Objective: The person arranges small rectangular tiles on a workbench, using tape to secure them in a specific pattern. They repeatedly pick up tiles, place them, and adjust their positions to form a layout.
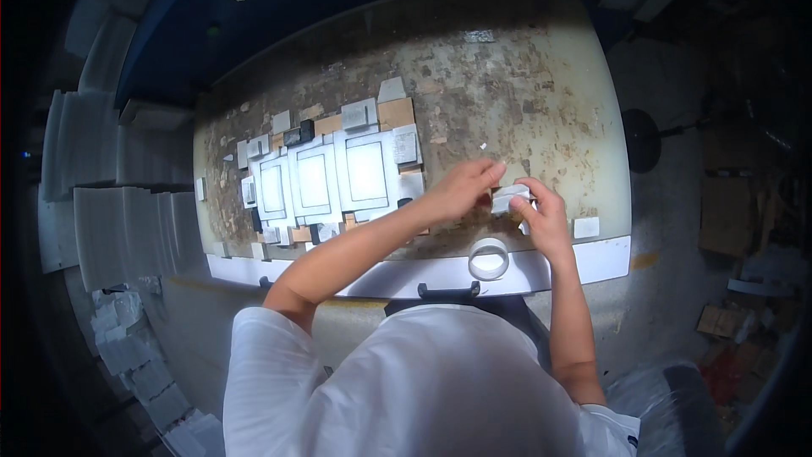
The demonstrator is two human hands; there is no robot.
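Between the fingers and thumb of my right hand (545, 218) is a small whitish-grey block (510, 200), held above the worn tabletop. My left hand (468, 189) is just left of the block, its thumb and fingertips drawn together; anything in them is too small to make out. A white roll of tape (488, 259) lies at the table's near edge, below my hands. To the left, three bright white panels with dark outlines (314, 179) are ringed by small grey, tan and black blocks.
The big board table (575, 110) has a stained, scuffed top and a white front edge. A loose pale block (586, 227) lies to the right. Stacked white sheets (127, 224) stand on the left, and cardboard (725, 216) lies beyond the right side. A dark blue machine is at the back.
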